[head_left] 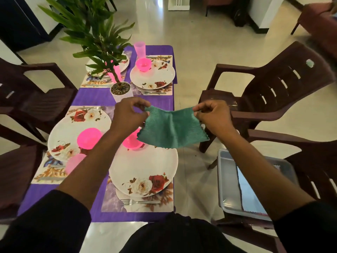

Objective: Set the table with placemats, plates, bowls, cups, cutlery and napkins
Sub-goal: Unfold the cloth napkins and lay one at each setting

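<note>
A green cloth napkin (171, 127) hangs stretched in the air between my left hand (128, 115) and my right hand (212, 116), each pinching a top corner. Below it lies the near right setting: a floral plate (145, 172) on a placemat (113, 201), a pink bowl (132, 141) partly hidden by my arm, and a fork (140, 202). The near left setting has a plate (73, 132), a pink bowl (89, 137) and a pink cup (73, 162) on its side. Two far settings show plates (155, 75) and a pink bowl (143, 64).
A potted plant (119, 88) stands mid-table on the purple tablecloth (94, 97); a pink cup (140, 49) stands at the far end. Dark plastic chairs (273, 88) surround the table. A grey tray (226, 179) with a pale cloth rests on the near right chair.
</note>
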### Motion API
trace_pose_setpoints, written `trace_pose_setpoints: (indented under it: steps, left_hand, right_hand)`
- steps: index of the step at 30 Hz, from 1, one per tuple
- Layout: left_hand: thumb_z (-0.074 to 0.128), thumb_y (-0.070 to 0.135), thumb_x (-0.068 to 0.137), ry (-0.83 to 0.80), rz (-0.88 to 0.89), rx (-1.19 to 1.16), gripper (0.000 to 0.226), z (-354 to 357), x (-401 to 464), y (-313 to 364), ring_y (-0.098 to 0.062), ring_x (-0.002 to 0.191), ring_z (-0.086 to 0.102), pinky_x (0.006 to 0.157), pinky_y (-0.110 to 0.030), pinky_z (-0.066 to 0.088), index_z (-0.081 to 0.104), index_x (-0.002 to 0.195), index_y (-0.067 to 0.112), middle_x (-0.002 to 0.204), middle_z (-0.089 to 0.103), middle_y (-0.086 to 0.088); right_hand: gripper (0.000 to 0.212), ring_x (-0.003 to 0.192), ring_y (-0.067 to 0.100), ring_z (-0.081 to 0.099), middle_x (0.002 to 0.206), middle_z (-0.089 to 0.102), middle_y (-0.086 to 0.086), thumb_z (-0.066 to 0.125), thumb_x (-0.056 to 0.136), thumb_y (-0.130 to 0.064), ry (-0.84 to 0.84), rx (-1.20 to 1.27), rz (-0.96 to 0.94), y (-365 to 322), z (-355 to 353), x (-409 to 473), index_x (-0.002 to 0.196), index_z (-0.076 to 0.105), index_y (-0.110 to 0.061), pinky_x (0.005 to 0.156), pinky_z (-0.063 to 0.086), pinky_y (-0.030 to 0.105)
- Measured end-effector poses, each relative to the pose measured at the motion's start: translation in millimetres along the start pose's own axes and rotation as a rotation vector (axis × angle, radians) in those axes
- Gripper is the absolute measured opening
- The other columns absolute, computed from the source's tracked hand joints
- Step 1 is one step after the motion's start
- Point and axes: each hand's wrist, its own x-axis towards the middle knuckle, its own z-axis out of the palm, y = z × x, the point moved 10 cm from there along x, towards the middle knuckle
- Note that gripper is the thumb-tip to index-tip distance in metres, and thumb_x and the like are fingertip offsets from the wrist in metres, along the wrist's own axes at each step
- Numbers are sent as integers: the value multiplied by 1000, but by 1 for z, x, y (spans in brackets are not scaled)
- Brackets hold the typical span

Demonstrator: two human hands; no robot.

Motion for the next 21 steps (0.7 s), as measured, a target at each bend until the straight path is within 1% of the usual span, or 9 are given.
trace_pose_setpoints:
  steps: [2, 5, 8, 11, 13, 15, 18, 21]
  left_hand:
    - [78, 6, 87, -66, -8, -3, 22, 19, -6, 12, -20, 73, 76, 63, -37, 65, 79, 107, 15, 94, 76, -1]
    - [68, 0, 94, -207, -46, -35, 24, 49, -16, 28, -17, 71, 78, 61, -24, 62, 78, 112, 12, 97, 77, -4]
    - [61, -9, 92, -286, -9, -44, 34, 62, -23, 42, -16, 74, 78, 71, -29, 65, 79, 109, 14, 92, 79, -6]
    - [62, -10, 92, -264, -17, -85, 33, 59, -23, 46, -20, 76, 79, 76, -32, 65, 80, 108, 13, 87, 80, -10]
    - [62, -10, 92, -255, -37, -81, 32, 60, -24, 47, -19, 75, 78, 75, -32, 65, 80, 107, 10, 87, 80, -11]
    - [63, -7, 92, -249, -55, -55, 30, 61, -23, 47, -18, 75, 78, 75, -32, 66, 81, 106, 12, 86, 80, -8]
    - [67, -2, 91, -227, -56, -53, 26, 62, -23, 48, -18, 74, 78, 77, -35, 66, 82, 105, 14, 85, 80, -6]
    - [74, 5, 91, -224, -67, -93, 21, 64, -25, 45, -20, 76, 79, 79, -38, 66, 81, 110, 10, 87, 80, -8]
  right_hand:
    - [17, 87, 13, 71, 89, 75, -7, 78, 90, -9, -52, -42, -36, -13, 16, -7, 85, 78, -26, 81, 63, 33]
    - [8, 88, 10, 69, 93, 74, -7, 76, 92, -14, -123, -86, -82, -28, 40, -15, 96, 80, -20, 84, 62, 32]
    - [12, 85, 9, 70, 92, 74, -6, 80, 89, -20, -160, -102, -126, -38, 52, -19, 101, 80, -18, 81, 62, 30]
    - [23, 84, 7, 70, 95, 75, -5, 85, 84, -22, -203, -100, -132, -39, 56, -20, 105, 79, -16, 77, 59, 24]
    - [28, 84, 7, 71, 95, 75, -4, 89, 80, -24, -217, -95, -140, -40, 56, -22, 105, 79, -16, 76, 59, 24]
    - [30, 82, 8, 71, 93, 75, -4, 90, 78, -26, -212, -120, -154, -43, 56, -25, 104, 78, -16, 75, 60, 25]
    - [26, 78, 8, 68, 92, 74, -3, 89, 80, -26, -175, -166, -172, -46, 55, -26, 102, 78, -16, 75, 61, 27]
    - [18, 85, 11, 72, 94, 76, -1, 87, 82, -21, -175, -164, -139, -41, 54, -21, 97, 79, -17, 80, 63, 35]
